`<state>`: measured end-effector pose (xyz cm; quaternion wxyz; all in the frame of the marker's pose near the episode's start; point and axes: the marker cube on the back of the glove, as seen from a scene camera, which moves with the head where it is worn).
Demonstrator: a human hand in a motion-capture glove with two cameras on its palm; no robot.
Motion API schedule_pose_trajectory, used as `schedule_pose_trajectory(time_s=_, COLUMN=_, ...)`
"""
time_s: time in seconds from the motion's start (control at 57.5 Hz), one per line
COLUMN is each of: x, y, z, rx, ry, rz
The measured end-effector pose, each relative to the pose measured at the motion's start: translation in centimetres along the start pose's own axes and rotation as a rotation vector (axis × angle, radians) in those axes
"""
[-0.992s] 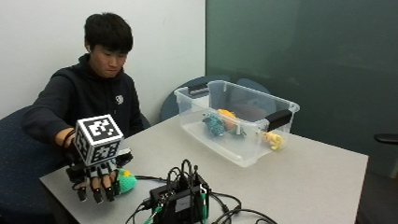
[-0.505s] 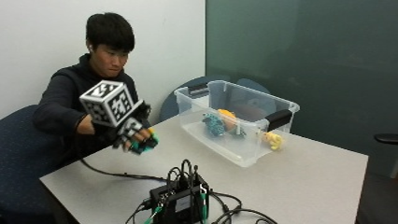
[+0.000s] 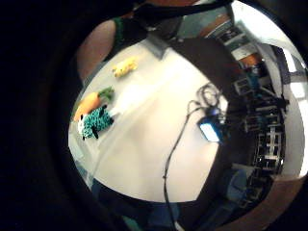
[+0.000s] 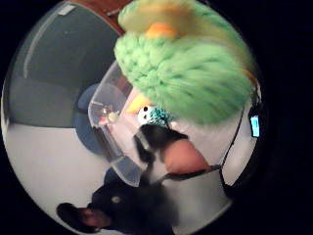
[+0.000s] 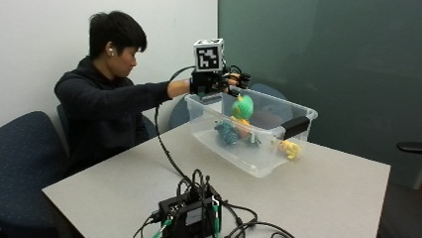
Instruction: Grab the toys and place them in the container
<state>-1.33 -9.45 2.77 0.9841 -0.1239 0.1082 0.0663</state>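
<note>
My gloved right hand (image 5: 221, 82) is over the near end of the clear plastic container (image 5: 264, 161). A green knitted toy (image 5: 242, 106) with a yellow-orange part hangs right under the palm, at rim height. In the thumb side palm view the green toy (image 4: 195, 73) looms close, and my thumb (image 4: 178, 156) stands apart from it, not touching. On the container floor lie a teal toy (image 5: 226, 133), an orange carrot toy (image 3: 89, 102) and a yellow toy (image 5: 289, 148). The little finger side palm view shows the teal toy (image 3: 96, 122) and the yellow toy (image 3: 125, 66) from above.
A black box with a bundle of cables (image 5: 191, 213) sits near the table's front edge, and a cable (image 5: 165, 148) runs from it up to my hand. Blue chairs (image 5: 26, 163) stand beside the table. The container has a black latch (image 5: 294, 126).
My hand has lifted the green toy from the table's near left corner, carried it up and across, and now has it over the container.
</note>
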Motion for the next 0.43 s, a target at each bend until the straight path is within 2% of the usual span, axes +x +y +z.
schedule_pose_trajectory(time_s=0.052, x=-3.1, y=0.6, z=1.8, rx=0.028, ry=-0.034, rz=-0.018)
schedule_pose_trajectory(time_s=0.157, x=-3.1, y=1.6, z=2.4, rx=0.089, ry=-0.08, rz=-0.069)
schedule_pose_trajectory(time_s=0.435, x=3.4, y=6.8, z=-0.4, rx=0.205, ry=-0.218, rz=-0.069)
